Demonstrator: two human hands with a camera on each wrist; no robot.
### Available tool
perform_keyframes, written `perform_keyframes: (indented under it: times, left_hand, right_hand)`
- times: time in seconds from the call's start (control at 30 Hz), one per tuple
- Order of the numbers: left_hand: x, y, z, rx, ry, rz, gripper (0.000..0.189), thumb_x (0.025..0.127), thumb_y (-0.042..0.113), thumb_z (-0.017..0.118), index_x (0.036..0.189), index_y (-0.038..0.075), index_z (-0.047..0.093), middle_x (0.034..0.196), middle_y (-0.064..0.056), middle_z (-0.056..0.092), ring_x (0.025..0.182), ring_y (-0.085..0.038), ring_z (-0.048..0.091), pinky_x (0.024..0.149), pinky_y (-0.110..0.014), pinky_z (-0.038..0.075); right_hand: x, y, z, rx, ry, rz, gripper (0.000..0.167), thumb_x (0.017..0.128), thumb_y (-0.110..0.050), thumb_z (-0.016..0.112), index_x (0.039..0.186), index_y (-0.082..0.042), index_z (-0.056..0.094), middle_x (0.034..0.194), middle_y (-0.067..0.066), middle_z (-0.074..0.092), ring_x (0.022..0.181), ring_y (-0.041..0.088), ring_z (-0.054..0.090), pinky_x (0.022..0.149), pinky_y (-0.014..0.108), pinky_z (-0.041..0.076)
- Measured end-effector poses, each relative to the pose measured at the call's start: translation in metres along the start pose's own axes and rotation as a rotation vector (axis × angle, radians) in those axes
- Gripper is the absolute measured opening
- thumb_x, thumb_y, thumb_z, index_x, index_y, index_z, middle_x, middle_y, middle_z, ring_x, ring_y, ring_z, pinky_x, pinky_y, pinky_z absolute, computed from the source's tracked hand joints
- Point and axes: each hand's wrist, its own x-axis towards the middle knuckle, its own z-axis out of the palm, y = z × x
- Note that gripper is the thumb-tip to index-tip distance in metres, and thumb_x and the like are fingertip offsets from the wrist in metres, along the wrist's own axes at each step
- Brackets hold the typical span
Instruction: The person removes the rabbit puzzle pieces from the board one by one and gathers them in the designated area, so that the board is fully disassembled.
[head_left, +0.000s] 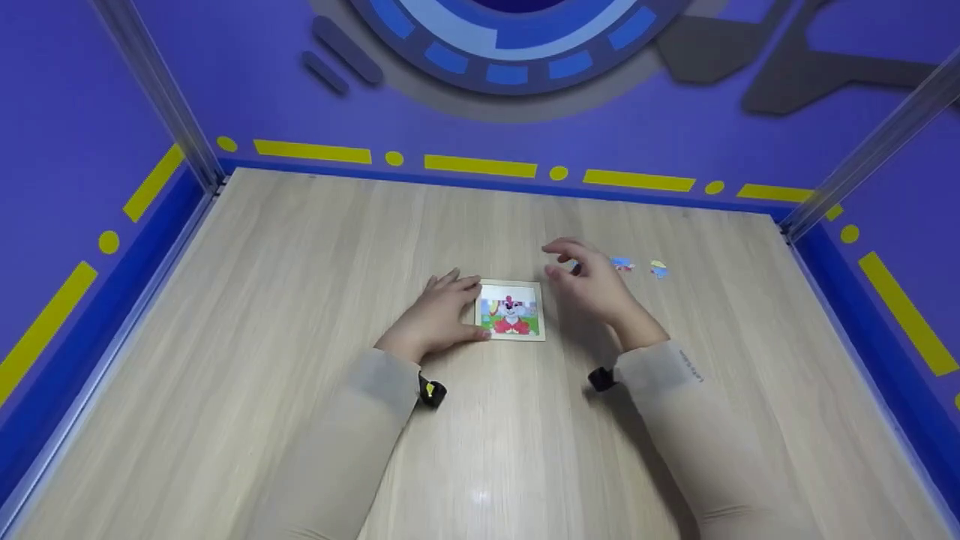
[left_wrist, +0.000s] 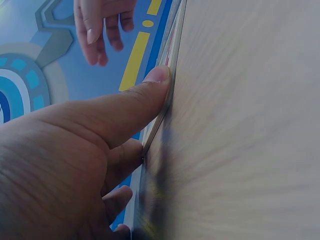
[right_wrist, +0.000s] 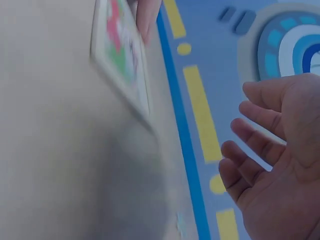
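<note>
A small square jigsaw puzzle [head_left: 512,315] with a pale frame lies on the table. Its picture shows a red and white cartoon animal on green, and a white strip of bare backing runs along the far side. My left hand [head_left: 439,319] holds the frame at its left side, thumb at the near corner and a finger at the far one. To the right of the puzzle, my right hand [head_left: 592,285] hovers above the table with loosely bent fingers. In the right wrist view nothing is between the fingers of that hand [right_wrist: 280,145].
Two loose puzzle pieces, one blue and red [head_left: 622,263] and one yellow and blue [head_left: 659,269], lie beyond the right hand. A bit of blue behind its fingers is partly hidden. Blue walls [head_left: 480,135] with yellow marks enclose the wood-grain table [head_left: 300,247].
</note>
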Motion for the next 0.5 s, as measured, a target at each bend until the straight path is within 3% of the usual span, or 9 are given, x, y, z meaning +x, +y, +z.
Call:
perform_keyframes:
  times: [0.17,0.33,0.5]
  left_hand:
    - [0.0,0.0,0.0,0.008,-0.005,-0.017,0.093,0.098,0.051,0.087,0.172,0.009,0.048,0.187,-0.003,0.036,0.18,-0.036,0.014,0.149,-0.056,0.003]
    - [-0.001,0.0,0.0,0.008,-0.008,-0.023,0.093,0.098,0.051,0.087,0.172,0.01,0.048,0.187,-0.003,0.036,0.18,-0.036,0.014,0.148,-0.056,0.003]
    - [-0.001,0.001,0.001,0.009,-0.002,-0.016,0.092,0.099,0.051,0.087,0.172,0.009,0.049,0.187,-0.003,0.036,0.18,-0.036,0.015,0.148,-0.057,0.003]
  right_hand:
    - [0.003,-0.014,0.018,0.058,-0.014,-0.001,0.043,0.112,-0.024,0.069,0.152,-0.011,0.07,0.163,0.009,0.059,0.133,0.033,0.06,0.113,0.05,0.054]
    - [0.006,-0.014,0.034,0.117,-0.047,0.012,0.044,0.113,-0.025,0.068,0.154,-0.009,0.068,0.158,0.012,0.062,0.128,0.031,0.058,0.112,0.046,0.053]
    - [0.003,-0.007,0.042,0.167,-0.105,0.03,0.045,0.113,-0.024,0.067,0.155,-0.008,0.067,0.149,0.017,0.067,0.119,0.027,0.065,0.097,0.035,0.057]
